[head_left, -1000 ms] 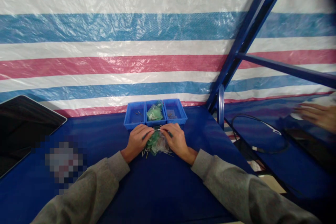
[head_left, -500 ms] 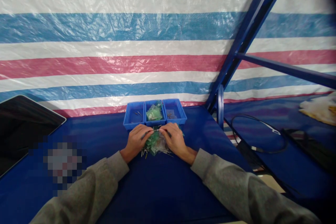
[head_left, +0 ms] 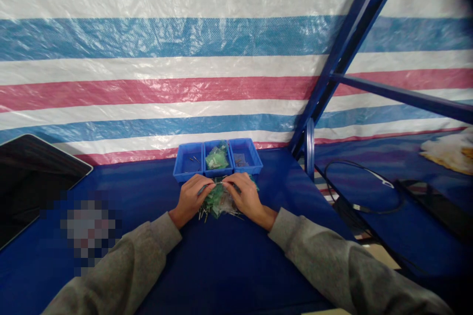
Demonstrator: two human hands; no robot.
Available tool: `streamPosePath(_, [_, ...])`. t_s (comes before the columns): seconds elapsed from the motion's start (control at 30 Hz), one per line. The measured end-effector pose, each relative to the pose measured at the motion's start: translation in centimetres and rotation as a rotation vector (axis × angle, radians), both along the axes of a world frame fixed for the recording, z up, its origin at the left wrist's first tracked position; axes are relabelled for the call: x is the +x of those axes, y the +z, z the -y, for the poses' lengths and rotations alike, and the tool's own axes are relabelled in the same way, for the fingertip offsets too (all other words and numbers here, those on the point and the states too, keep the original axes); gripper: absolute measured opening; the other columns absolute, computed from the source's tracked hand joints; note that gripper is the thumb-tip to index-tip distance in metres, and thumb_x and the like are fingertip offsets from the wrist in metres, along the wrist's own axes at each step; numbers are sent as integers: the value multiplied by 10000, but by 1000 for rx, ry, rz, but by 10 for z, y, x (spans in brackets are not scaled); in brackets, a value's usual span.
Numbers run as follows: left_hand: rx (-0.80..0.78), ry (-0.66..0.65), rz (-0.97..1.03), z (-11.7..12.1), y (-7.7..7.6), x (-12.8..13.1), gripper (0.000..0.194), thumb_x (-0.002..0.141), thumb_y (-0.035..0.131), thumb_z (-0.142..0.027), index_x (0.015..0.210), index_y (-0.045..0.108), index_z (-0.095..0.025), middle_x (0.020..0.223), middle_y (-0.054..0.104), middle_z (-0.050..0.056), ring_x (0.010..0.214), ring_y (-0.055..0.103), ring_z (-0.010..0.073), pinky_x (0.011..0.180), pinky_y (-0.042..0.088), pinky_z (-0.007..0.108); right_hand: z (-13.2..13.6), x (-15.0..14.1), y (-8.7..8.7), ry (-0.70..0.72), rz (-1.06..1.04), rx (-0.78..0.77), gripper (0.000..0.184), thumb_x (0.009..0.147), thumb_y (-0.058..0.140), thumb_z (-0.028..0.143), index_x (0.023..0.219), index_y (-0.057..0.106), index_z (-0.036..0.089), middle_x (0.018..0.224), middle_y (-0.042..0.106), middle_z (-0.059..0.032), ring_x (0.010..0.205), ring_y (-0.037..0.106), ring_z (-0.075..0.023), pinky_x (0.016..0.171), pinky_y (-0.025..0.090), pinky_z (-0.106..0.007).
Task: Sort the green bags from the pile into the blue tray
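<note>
My left hand [head_left: 191, 198] and my right hand [head_left: 248, 195] meet at the middle of the blue table, fingertips pinched close together. Between them is a small thin metallic rod [head_left: 219, 182], gripped at both ends; its exact kind is too small to tell. Beneath the fingers lies a pile of green and clear plastic packets [head_left: 221, 204], partly hidden by both hands. Thin sticks or pins [head_left: 204, 215] poke out of the pile's near left side.
Behind the hands stand three blue bins: the left bin [head_left: 178, 169] has a few thin metal pieces, the middle one green packets [head_left: 217, 158], the right one small clear packets [head_left: 240, 160]. A dark screen [head_left: 33, 177] lies left. A blue metal frame [head_left: 332, 71] and cable [head_left: 364, 211] are right.
Both hands keep their pinch over the pile. The fingertips have come very slightly leftward; the bins and packets look the same.
</note>
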State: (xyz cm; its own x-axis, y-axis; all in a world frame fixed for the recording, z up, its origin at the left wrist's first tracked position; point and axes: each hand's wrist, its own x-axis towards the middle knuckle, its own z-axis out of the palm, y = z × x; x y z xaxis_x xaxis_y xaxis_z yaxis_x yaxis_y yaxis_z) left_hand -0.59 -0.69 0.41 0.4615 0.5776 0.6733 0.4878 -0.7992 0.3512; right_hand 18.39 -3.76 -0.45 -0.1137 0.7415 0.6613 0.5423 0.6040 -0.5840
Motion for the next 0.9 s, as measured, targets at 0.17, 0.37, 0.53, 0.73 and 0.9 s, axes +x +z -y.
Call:
streamPosePath(0.17, [5,-8,6,0,-1,0,99,862,528,-227,867,609,-171,800,636,30,761,580,134,734,466,269,-2,0,-2,-10,-13,15,144,889,499,261,855,626,201,835,673,-35,806,599,-170,794,398,-329])
streamPosePath(0.37, [8,-22,-12,1,1,-1,113,870,510,-218,882,611,-169,821,631,43,776,575,141,744,469,279,1,1,2,-2,-15,12,148,889,497,255,930,630,204,884,669,-47,856,596,-177,807,403,-331])
streamPosePath(0.53, [6,-10,4,2,2,0,129,873,502,-226,875,618,-170,804,634,41,760,577,142,736,470,284,1,1,1,13,-24,41,156,886,496,241,958,631,211,900,674,-48,861,604,-180,807,414,-335])
streamPosePath(0.73, [17,-14,13,3,4,1,126,869,512,-233,876,621,-170,802,638,40,760,585,141,732,478,280,1,1,1,0,-22,29,157,893,484,250,901,635,208,863,670,-41,841,603,-174,801,412,-331])
streamPosePath(0.9, [33,-25,17,2,4,1,108,858,532,-219,882,624,-168,799,641,37,761,591,136,731,485,272,0,0,0,0,3,17,162,898,476,246,859,628,205,837,662,-37,821,599,-168,781,401,-321])
